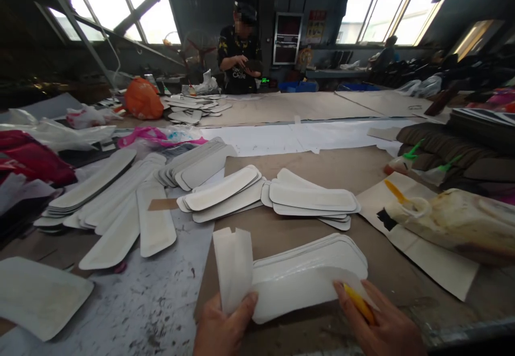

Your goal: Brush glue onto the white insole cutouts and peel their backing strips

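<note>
A stack of long white rounded strips lies on the brown table right in front of me. My left hand pinches the left end of the top strip, whose flap is folded upward. My right hand is closed around a yellow tool and rests on the strip's right end.
More white strips lie in piles ahead and fanned out at the left. A glue-stained container with a yellow brush sits on paper at the right. Dark folded material is stacked far right. Another person stands working at the table's far end.
</note>
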The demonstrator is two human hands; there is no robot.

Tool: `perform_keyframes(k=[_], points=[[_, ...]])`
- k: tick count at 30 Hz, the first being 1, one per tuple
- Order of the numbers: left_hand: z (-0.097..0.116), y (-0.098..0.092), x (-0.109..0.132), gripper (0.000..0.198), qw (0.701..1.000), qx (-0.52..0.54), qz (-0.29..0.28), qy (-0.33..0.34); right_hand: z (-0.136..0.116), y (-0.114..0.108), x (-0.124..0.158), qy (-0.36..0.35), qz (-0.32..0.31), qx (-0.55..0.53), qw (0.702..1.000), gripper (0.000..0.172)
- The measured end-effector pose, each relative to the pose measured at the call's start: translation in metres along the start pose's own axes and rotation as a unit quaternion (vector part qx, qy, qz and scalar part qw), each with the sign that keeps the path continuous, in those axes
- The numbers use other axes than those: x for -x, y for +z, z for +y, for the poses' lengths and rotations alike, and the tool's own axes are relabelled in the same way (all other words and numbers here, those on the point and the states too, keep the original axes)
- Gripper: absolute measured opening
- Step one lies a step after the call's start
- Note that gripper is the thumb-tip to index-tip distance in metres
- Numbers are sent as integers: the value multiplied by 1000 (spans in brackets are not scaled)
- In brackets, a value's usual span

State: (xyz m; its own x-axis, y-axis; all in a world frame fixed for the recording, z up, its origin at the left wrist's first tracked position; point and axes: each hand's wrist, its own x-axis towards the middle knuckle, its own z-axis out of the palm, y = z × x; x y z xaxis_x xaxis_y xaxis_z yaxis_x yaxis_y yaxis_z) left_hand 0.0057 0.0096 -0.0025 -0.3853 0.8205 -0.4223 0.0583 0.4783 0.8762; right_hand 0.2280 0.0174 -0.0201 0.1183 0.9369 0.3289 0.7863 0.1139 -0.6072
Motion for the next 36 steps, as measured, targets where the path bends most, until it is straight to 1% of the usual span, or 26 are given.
perform_keyframes(k=[1,3,6,8,9,12,17,20,22,24,26,29,32,36], points=[[-2,2,-3,36,1000,-19,0,5,4,3,-1,-41,2,34,999,24],[-6,5,-9,39,999,-48,-2,5,14,8,-4,-100,6,100,990,26],[-7,9,-14,33,996,-92,6,1,28,14,-9,-178,26,169,969,27],[-4,11,-15,28,992,-120,21,4,35,18,-12,-212,33,197,957,27],[-2,12,-15,26,991,-133,28,9,38,20,-13,-217,30,208,953,26],[-2,17,-16,19,986,-163,31,23,42,24,-14,-202,4,227,953,26],[-8,21,-17,9,979,-200,39,26,45,31,-12,-162,-35,234,958,25],[-11,20,-17,12,978,-200,43,33,47,33,-12,-141,-50,245,958,24],[-14,18,-18,20,981,-185,48,38,48,33,-12,-128,-65,247,958,24],[-16,15,-20,30,987,-144,49,41,49,34,-12,-113,-73,246,960,23],[-18,14,-22,36,993,-102,46,35,50,35,-12,-105,-74,240,962,23],[-17,14,-23,38,997,-70,35,28,50,35,-12,-104,-79,226,965,21],[-15,15,-24,37,999,-40,12,27,51,35,-12,-94,-94,222,966,20],[-11,17,-26,32,1000,-20,-7,19,54,37,-10,-96,-96,225,965,23]])
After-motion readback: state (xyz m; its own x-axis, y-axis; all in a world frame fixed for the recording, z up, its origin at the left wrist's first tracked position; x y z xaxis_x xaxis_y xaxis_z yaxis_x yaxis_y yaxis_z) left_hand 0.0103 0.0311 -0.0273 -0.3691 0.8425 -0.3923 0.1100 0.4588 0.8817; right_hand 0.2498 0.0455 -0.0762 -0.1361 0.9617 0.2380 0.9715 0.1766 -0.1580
